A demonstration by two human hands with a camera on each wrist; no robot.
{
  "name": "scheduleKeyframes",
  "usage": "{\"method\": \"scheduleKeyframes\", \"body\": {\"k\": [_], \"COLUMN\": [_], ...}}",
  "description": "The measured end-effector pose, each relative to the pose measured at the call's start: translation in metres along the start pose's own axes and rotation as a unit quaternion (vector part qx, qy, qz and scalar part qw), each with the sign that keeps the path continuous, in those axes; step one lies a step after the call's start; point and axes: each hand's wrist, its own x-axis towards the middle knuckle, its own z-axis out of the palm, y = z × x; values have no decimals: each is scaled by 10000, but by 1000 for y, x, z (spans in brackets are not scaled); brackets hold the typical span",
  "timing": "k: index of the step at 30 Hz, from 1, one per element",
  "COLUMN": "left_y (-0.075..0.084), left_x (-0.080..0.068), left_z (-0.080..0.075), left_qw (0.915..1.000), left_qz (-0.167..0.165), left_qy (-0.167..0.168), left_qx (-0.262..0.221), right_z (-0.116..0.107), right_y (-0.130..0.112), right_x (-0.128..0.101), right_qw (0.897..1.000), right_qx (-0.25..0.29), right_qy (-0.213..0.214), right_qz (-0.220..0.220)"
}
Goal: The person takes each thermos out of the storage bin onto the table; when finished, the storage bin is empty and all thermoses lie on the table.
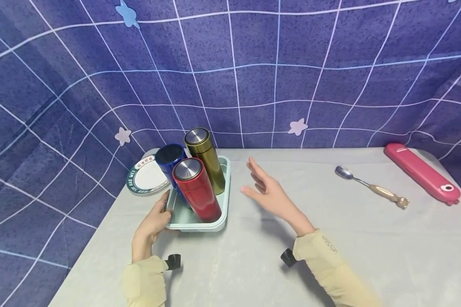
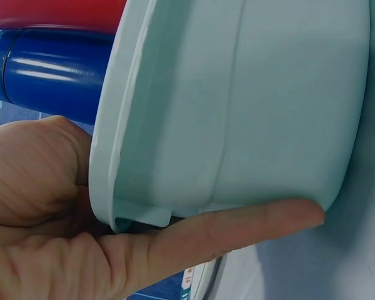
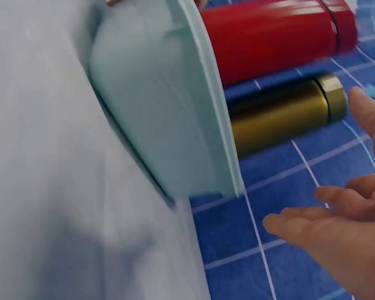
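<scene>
A pale teal tray (image 1: 223,213) stands on the grey table at the left. Three flasks stand in it: red (image 1: 196,189) in front, blue (image 1: 170,160) behind it, gold (image 1: 204,160) at the back. My left hand (image 1: 164,213) grips the tray's near left rim. In the left wrist view the thumb lies over the rim and a finger (image 2: 237,228) runs under the tray's wall (image 2: 256,106). My right hand (image 1: 259,181) hovers open just right of the tray, fingers spread, touching nothing. The right wrist view shows its fingers (image 3: 337,228) beside the tray (image 3: 156,94), the red flask (image 3: 275,37) and the gold flask (image 3: 281,115).
A white plate (image 1: 147,177) with a green rim lies behind the tray at the table's left edge. A spoon (image 1: 369,186) with a wooden handle and a pink case (image 1: 420,172) lie at the far right. A blue grid cloth hangs behind the table.
</scene>
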Motion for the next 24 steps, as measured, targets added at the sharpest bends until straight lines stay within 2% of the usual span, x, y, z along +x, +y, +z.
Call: {"method": "scheduleKeyframes", "body": {"k": [8,16,20,24], "left_y": [-1,0,-1,-2], "left_x": [0,0,1,1], "left_z": [0,3,3,2], "left_qw": [10000,10000,9999,9999], "left_qz": [-42,-24,-108,-156], "left_qy": [36,-23,0,70], "left_qx": [-17,-56,-43,10], "right_z": [37,59,69,82], "right_y": [-2,-8,-10,-9], "right_x": [11,18,21,26], "right_qw": [9989,9963,9964,9976], "right_qx": [334,697,726,544], "right_qy": [-336,-489,-423,-227], "right_qz": [-32,-63,-123,-376]}}
